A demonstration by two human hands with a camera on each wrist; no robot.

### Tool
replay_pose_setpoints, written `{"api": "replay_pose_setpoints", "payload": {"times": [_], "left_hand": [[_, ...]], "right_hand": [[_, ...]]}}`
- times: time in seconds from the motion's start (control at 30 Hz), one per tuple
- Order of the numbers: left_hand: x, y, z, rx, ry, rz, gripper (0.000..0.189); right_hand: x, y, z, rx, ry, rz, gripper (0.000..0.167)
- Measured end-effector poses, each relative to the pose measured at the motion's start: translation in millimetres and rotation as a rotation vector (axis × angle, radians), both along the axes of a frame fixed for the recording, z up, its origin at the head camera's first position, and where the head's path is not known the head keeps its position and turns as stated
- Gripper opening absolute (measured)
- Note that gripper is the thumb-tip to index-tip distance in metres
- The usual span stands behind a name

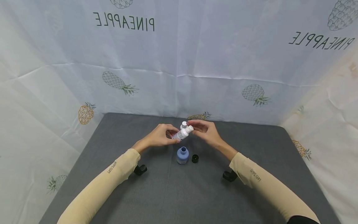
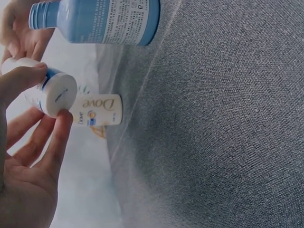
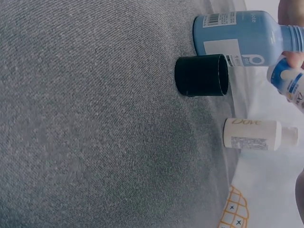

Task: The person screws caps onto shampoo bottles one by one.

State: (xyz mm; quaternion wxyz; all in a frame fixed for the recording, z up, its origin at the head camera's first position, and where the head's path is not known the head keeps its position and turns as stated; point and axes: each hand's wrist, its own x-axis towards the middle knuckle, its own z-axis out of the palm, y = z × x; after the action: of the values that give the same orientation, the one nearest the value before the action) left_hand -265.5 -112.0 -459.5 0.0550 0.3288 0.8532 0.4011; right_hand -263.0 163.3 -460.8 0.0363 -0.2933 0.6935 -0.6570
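Note:
My left hand (image 1: 162,135) grips a small white bottle (image 1: 181,134) with a blue band near its base. The bottle is tilted, its white cap pointing up toward the right hand; its round base faces the left wrist view. My right hand (image 1: 205,132) is beside the cap, fingers extended and thumb apart from them. Below the hands, an uncapped blue bottle (image 1: 182,156) stands upright with its threaded neck showing. To its right is a black cap (image 1: 195,158). Behind the held bottle stands a second white bottle (image 3: 251,134) marked Dove, with its cap on.
The grey cloth-covered table (image 1: 179,193) carries these things near its middle. A white curtain (image 1: 223,62) printed with pineapples hangs behind the table's far edge and along the sides. Black wrist devices (image 1: 230,176) are under both forearms, close over the table.

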Motion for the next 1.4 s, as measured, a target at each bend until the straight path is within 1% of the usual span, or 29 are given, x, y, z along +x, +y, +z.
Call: {"api": "replay_pose_setpoints", "payload": {"times": [0.17,0.4,0.47,0.7,0.87,1.0,1.2,1.4], "left_hand": [[-0.3,0.6,1.4,-0.002,-0.006,0.006,0.039],[-1.7,-0.5,3.2,-0.007,0.007,-0.001,0.039],[-2.0,-1.2,3.2,-0.011,0.011,0.000,0.039],[-3.2,-1.1,1.8,-0.015,0.019,-0.002,0.039],[-2.7,-1.5,3.1,-0.018,0.027,0.008,0.038],[-2.4,-1.1,2.9,-0.011,0.034,0.003,0.038],[-1.5,-0.2,2.7,-0.001,0.032,-0.003,0.038],[-0.5,-0.5,3.5,0.005,0.035,-0.006,0.037]], "right_hand": [[-0.2,1.0,0.3,0.026,0.012,0.024,0.039],[0.8,-0.7,1.5,0.063,0.005,-0.016,0.036],[0.9,-1.2,1.5,0.087,0.003,-0.033,0.035],[3.3,-3.7,2.1,0.187,-0.012,-0.141,0.033],[4.0,-7.8,0.7,0.227,-0.021,-0.212,0.030],[5.2,-10.5,0.5,0.249,-0.022,-0.258,0.026],[5.3,-11.2,-1.2,0.263,-0.008,-0.288,0.024],[6.6,-13.6,0.2,0.260,-0.018,-0.297,0.024]]}}
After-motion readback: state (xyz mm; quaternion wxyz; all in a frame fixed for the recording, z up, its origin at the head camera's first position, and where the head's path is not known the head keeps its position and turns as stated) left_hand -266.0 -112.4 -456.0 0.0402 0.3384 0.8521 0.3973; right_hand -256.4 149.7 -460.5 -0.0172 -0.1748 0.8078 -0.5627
